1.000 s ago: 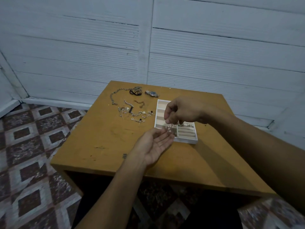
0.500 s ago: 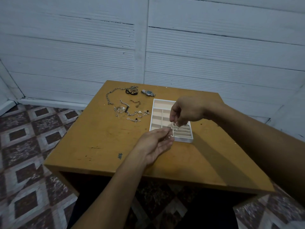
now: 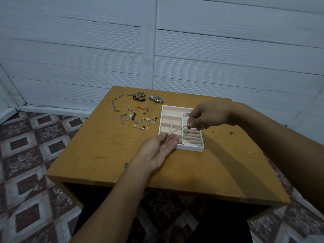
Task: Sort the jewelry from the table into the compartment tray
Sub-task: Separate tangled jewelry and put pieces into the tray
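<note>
A white compartment tray [image 3: 190, 148] sits right of the table's middle, with rings [image 3: 191, 132] in its roll section. A thin silver chain [image 3: 177, 131] stretches over the tray between my hands. My right hand [image 3: 209, 116] pinches its far end above the tray. My left hand [image 3: 158, 150] lies palm up at the tray's near left corner, thumb pressing the chain's near end against the fingers. Loose jewelry [image 3: 137, 120] lies left of the tray: bracelets, small earrings, a long chain [image 3: 114, 103], a black band [image 3: 138, 99] and a wristwatch [image 3: 157, 99].
The wooden table [image 3: 108, 151] stands against a white panelled wall [image 3: 157, 50]. Its near half is bare wood with a small mark [image 3: 125, 165] by my left wrist. Patterned floor tiles [image 3: 26, 155] surround it.
My right hand has risen and moved right over the tray, drawing the silver chain out of my left palm. The view has shifted slightly.
</note>
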